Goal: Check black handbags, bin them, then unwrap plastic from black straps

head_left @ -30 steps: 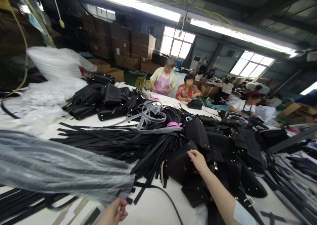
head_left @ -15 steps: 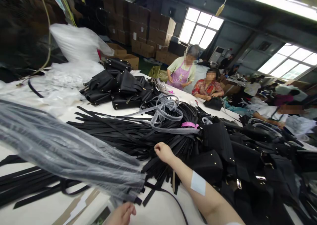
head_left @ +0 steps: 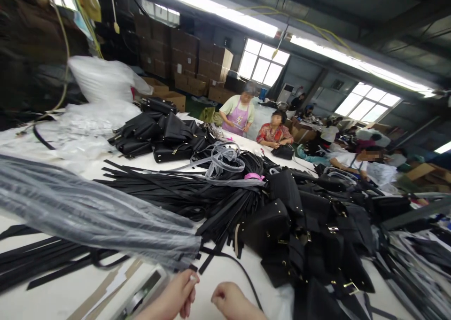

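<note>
My left hand is at the bottom of the view, its fingers drawn together just below the end of a bundle of black straps in clear plastic sleeves. What its fingertips pinch, if anything, is too small to name. To its right, above the white tabletop, my right hand has curled, closed fingers; their inside is hidden. A gap separates the two hands. Loose black straps lie fanned out beyond them, gathered by a pink tie. A single thin black strap curves past my right hand.
Black bags with gold fittings are piled on the right, and more black bags lie farther back. Clear plastic wrap is heaped at the left. A grey device sits by my left forearm. Co-workers are across the table.
My right hand has come back from above the loose straps to near my left hand. My left hand has shifted slightly up and right. The view has swung to the right.
</note>
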### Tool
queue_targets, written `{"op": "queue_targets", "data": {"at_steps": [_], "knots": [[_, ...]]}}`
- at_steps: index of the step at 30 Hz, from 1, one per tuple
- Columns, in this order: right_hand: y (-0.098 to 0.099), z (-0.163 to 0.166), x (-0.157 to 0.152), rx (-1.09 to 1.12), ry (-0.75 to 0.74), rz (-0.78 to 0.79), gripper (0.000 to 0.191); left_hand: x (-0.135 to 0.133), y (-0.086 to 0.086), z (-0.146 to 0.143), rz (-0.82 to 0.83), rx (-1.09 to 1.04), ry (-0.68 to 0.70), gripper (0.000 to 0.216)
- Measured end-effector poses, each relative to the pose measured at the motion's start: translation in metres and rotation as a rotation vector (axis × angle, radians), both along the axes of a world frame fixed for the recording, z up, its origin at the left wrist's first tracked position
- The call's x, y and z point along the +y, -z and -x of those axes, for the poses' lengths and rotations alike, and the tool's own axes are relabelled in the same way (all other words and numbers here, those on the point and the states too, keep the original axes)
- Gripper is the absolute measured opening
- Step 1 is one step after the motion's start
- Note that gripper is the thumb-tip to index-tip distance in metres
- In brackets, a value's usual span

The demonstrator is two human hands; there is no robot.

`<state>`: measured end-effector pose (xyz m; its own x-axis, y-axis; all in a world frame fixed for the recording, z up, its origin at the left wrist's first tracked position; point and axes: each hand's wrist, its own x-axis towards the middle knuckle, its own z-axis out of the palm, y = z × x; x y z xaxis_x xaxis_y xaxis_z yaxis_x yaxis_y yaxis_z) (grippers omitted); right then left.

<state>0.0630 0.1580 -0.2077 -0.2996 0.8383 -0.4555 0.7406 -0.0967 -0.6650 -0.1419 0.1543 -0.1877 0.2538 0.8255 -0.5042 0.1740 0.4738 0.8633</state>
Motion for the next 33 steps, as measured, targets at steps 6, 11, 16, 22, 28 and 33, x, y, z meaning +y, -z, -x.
{"op": "queue_targets", "data": {"at_steps": [6,11,16,22,28,33], "knots": [[-0.015,-0.004,-0.022,0.082,-0.001,-0.103,0.019,-0.040,-0.027,0.006,-0.119,0.093,-0.163,0.048],[-0.006,0.002,-0.042,0.136,-0.109,-0.067,0.018,-0.074,-0.043,0.043,-0.149,0.184,-0.378,0.045],[0.006,0.010,-0.061,0.147,-0.269,-0.041,0.018,-0.121,-0.062,0.093,-0.155,0.275,-0.625,0.041],[0.022,0.025,-0.076,0.166,-0.430,0.020,0.017,-0.192,-0.085,0.140,-0.134,0.435,-0.889,0.048],[0.033,0.040,-0.074,0.151,-0.479,0.071,0.017,-0.247,-0.098,0.170,-0.050,0.563,-1.023,0.053],[0.034,0.042,-0.059,0.108,-0.308,0.045,0.017,-0.235,-0.064,0.222,0.077,0.415,-1.095,0.032]]}}
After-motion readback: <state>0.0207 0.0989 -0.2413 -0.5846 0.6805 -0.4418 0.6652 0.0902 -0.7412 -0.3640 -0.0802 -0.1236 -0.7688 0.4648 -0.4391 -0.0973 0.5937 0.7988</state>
